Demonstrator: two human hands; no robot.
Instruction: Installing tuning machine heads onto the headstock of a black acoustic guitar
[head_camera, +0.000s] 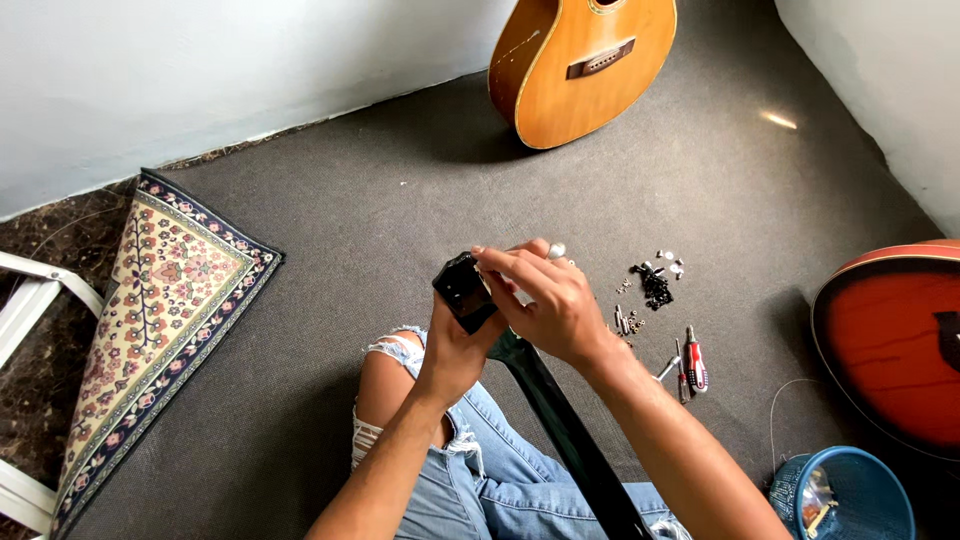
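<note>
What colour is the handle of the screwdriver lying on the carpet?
Red and black, on the screwdriver lying to the right of the right hand; seen in the head view.

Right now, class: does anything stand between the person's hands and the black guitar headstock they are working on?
Nothing visible does. The left hand grips the headstock from below, and the right hand lies over its top with fingers on it. The small parts and screwdrivers lie off to the right on the carpet.

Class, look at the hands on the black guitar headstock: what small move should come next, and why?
Probably keep the left hand bracing the black headstock while the right hand turns the silver tuning peg pinched at its fingertips. The loose hardware and screwdrivers on the carpet suggest parts are being fitted.
</note>
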